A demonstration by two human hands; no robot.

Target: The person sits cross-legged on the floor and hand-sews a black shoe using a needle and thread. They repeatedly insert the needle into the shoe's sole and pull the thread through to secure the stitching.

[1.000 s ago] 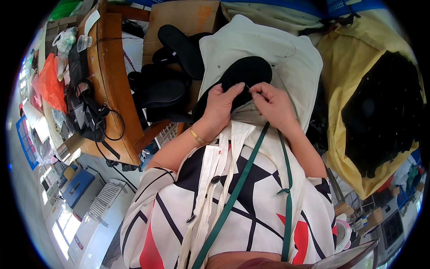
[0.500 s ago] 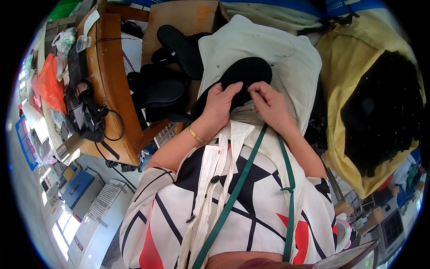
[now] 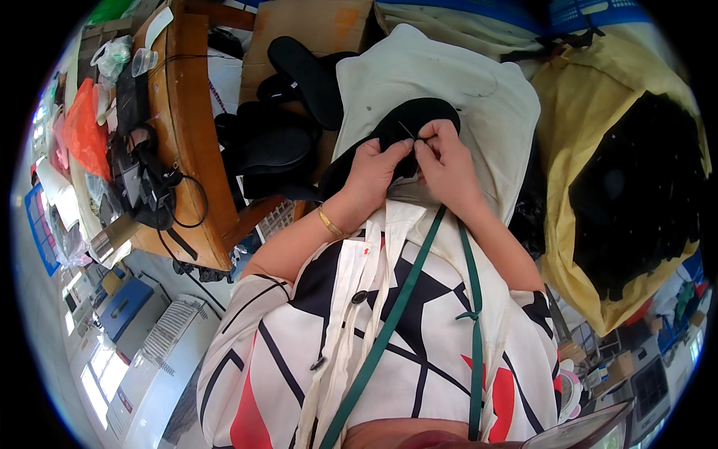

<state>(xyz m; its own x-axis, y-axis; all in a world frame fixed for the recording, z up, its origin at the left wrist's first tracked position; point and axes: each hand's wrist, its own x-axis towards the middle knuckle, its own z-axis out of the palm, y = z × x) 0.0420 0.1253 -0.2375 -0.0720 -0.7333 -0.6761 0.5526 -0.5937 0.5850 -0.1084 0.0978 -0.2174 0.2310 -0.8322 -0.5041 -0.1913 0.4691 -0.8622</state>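
A black slipper (image 3: 407, 114) lies over the off-white cloth (image 3: 490, 97) on my lap, its rounded end pointing away from me. My left hand (image 3: 371, 170) is closed on the slipper's near side, thumb on top. Close beside it, my right hand (image 3: 449, 166) pinches with thumb and forefinger at the slipper's middle. A thin, shiny needle (image 3: 405, 129) slants up from between the two hands' fingertips, its lower end at the right fingers. Any thread is too fine to make out.
More black slippers (image 3: 273, 150) are piled at the left by a cardboard box (image 3: 314, 30). A wooden table (image 3: 179, 135) with bags and cables stands further left. At the right, a yellow sack (image 3: 557, 150) holds black pieces.
My right fingertips have come in against the left thumb, and its forefinger has bent higher. The needle now shows plainly, slanting over the slipper. The view has shifted slightly.
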